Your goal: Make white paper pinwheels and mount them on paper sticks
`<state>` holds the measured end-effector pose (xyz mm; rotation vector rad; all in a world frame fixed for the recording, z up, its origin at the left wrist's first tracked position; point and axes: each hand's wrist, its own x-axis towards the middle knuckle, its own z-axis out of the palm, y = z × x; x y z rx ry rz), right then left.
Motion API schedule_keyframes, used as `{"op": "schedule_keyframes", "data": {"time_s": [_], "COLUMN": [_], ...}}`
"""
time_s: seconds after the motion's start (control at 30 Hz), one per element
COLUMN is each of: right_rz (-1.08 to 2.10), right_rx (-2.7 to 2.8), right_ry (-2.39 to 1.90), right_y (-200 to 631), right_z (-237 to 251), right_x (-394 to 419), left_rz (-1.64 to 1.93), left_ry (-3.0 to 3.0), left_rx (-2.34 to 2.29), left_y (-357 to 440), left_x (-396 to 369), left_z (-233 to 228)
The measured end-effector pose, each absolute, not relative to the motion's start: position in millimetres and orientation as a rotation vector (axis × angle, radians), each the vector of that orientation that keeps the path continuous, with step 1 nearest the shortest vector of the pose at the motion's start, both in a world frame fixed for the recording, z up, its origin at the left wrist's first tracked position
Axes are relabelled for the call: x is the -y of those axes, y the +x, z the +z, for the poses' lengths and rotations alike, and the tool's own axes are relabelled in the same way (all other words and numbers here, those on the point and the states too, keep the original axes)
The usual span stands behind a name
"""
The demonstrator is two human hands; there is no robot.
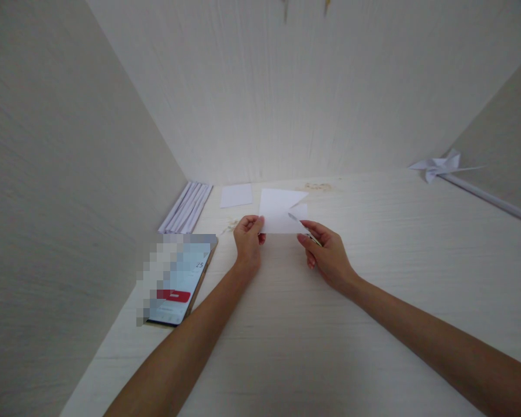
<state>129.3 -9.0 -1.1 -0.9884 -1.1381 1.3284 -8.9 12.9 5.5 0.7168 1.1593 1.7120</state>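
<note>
My left hand (248, 236) pinches the lower left corner of a white sheet of paper (276, 212) and holds it just above the pale wooden desk (373, 278). My right hand (325, 253) grips scissors (298, 222) whose blades meet the paper's right edge; the handles are hidden inside my fingers. A small flap of the paper sticks up to the right of the blades.
A phone (180, 279) with a lit screen lies at the left, beside the left wall. Behind it lies a stack of folded white paper strips (186, 206). A small white paper square (237, 195) lies near the back wall. A folded paper pinwheel on a white stick (443, 166) rests at the far right.
</note>
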Motion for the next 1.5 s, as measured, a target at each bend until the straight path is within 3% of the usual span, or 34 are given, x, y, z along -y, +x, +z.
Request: {"op": "schedule_keyframes", "data": {"time_s": [0.5,1.33,1.5], "right_rz": [1.486,1.276,1.368], "right_rx": [1.069,1.162,1.211], "right_ry": [-0.954,-1.120,-1.053], "right_y": [131.5,132.2,133.6], "right_z": [4.1,4.8,6.4], "right_x": [7.4,7.3,6.9], "left_rz": [1.716,1.796,1.805], "left_ry": [0.660,0.621,0.627], "left_rx": [-1.199,-1.240,-1.226], "left_y": [-10.1,-10.1,-10.3], "left_x": [-12.6,-11.1,-11.8], "left_z": [7.0,9.2,8.2]}}
